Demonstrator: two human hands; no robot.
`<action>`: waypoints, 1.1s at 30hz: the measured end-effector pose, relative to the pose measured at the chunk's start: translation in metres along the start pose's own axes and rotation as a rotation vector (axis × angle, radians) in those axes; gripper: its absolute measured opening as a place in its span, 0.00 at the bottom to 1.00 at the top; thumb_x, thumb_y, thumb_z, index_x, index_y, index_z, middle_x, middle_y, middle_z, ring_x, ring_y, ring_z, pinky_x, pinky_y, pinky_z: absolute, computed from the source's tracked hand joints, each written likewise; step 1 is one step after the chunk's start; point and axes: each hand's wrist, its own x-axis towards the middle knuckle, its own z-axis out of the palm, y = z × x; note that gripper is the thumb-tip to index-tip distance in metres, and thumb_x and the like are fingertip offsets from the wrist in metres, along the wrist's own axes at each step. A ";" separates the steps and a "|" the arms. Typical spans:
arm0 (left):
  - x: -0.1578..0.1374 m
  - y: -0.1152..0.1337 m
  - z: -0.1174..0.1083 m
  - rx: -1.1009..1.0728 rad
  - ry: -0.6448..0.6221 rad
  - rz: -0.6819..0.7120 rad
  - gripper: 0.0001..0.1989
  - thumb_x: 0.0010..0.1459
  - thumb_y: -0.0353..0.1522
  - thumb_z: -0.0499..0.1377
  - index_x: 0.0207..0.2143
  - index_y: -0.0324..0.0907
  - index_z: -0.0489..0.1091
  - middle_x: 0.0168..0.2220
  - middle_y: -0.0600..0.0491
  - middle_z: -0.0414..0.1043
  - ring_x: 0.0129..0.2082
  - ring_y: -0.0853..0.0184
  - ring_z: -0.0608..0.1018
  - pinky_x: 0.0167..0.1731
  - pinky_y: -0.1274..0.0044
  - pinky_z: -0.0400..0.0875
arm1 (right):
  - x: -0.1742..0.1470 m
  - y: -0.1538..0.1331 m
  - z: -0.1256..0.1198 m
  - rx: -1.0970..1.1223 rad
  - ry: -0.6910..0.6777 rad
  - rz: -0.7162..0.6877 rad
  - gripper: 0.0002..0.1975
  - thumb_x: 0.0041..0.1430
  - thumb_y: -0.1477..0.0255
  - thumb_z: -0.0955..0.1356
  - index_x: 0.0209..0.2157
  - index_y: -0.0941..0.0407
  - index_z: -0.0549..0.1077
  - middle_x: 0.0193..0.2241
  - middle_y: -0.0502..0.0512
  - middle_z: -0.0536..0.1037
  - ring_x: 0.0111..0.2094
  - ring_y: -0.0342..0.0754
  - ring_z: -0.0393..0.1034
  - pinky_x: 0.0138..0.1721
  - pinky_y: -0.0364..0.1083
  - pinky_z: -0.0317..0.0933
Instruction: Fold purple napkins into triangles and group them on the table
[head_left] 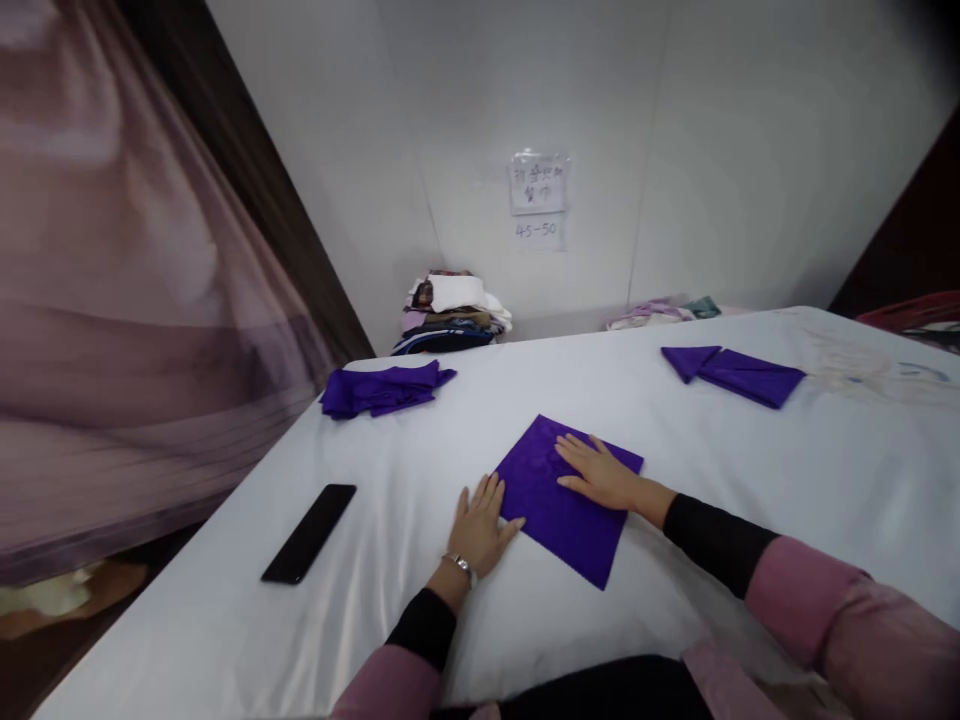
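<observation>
Workroom, apparently: white-covered table (pixel 405 450), handwritten wall sign (pixel 538 188), fabric pile (pixel 454 312).

The purple square (pixel 564 522) looked like smooth, matt cloth, the white table cover (pixel 409 460) satiny fabric. From the square, the bracelet (pixel 460 567) at eight o'clock was shiny metal, the phone (pixel 309 535) at nine smooth, the sign (pixel 538 187) at twelve paper.

Dim, even light greys the wall (pixel 465 120) and leaves a soft sheen on the tabletop (pixel 225 640), shadows faint; the sign (pixel 538 205) looks slightly blurred, wide-angle stretch pulls at the curtain (pixel 127 300), and the upper right corner darkens to black
</observation>
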 end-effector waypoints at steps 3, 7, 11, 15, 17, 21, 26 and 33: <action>-0.003 0.002 0.000 -0.039 0.008 0.001 0.35 0.61 0.51 0.41 0.63 0.40 0.48 0.65 0.46 0.44 0.65 0.57 0.48 0.61 0.57 0.41 | 0.031 -0.025 0.017 0.012 -0.024 -0.151 0.36 0.61 0.49 0.52 0.63 0.57 0.53 0.63 0.61 0.52 0.64 0.54 0.41 0.62 0.59 0.34; -0.007 0.002 0.005 -0.082 0.055 0.013 0.36 0.60 0.53 0.40 0.63 0.41 0.48 0.65 0.47 0.45 0.65 0.58 0.47 0.62 0.56 0.41 | 0.062 -0.029 0.038 0.008 -0.046 -0.210 0.35 0.61 0.49 0.52 0.62 0.56 0.55 0.62 0.62 0.55 0.63 0.56 0.44 0.61 0.61 0.36; -0.011 0.002 0.007 -0.136 0.084 0.017 0.37 0.59 0.54 0.39 0.64 0.42 0.46 0.65 0.48 0.46 0.65 0.58 0.47 0.62 0.56 0.40 | 0.085 0.008 0.052 -0.052 -0.032 -0.134 0.34 0.60 0.49 0.52 0.61 0.54 0.57 0.62 0.59 0.55 0.63 0.56 0.45 0.60 0.61 0.38; -0.014 0.005 0.005 -0.188 0.085 0.019 0.37 0.59 0.54 0.40 0.64 0.43 0.46 0.65 0.48 0.46 0.65 0.58 0.47 0.62 0.56 0.39 | 0.102 0.059 0.058 -0.129 0.060 0.055 0.32 0.60 0.51 0.53 0.60 0.54 0.60 0.62 0.60 0.57 0.62 0.59 0.47 0.59 0.65 0.40; -0.014 0.005 0.004 -0.211 0.091 0.021 0.36 0.59 0.54 0.41 0.64 0.43 0.46 0.65 0.48 0.46 0.65 0.57 0.48 0.62 0.56 0.39 | 0.106 0.076 0.057 -0.125 0.098 0.136 0.32 0.59 0.52 0.53 0.59 0.55 0.61 0.61 0.61 0.59 0.62 0.61 0.49 0.56 0.68 0.44; -0.009 0.002 0.005 -0.272 0.133 -0.032 0.31 0.61 0.50 0.45 0.61 0.43 0.53 0.64 0.47 0.50 0.64 0.58 0.50 0.61 0.58 0.45 | 0.102 0.086 0.049 -0.056 0.153 0.175 0.30 0.60 0.56 0.53 0.56 0.59 0.63 0.57 0.65 0.64 0.59 0.61 0.55 0.54 0.64 0.54; 0.003 -0.009 0.011 -0.351 0.302 -0.245 0.19 0.61 0.39 0.52 0.52 0.41 0.65 0.58 0.47 0.62 0.62 0.58 0.56 0.60 0.62 0.51 | 0.095 0.077 0.040 -0.011 0.208 0.126 0.23 0.60 0.62 0.57 0.51 0.59 0.68 0.51 0.64 0.72 0.52 0.57 0.65 0.52 0.54 0.58; 0.013 -0.015 0.017 -0.362 0.394 -0.310 0.08 0.56 0.33 0.59 0.39 0.42 0.70 0.51 0.48 0.68 0.60 0.58 0.60 0.59 0.63 0.54 | 0.100 0.068 0.032 -0.028 0.216 0.209 0.20 0.59 0.67 0.60 0.50 0.58 0.70 0.45 0.61 0.76 0.47 0.55 0.68 0.46 0.50 0.61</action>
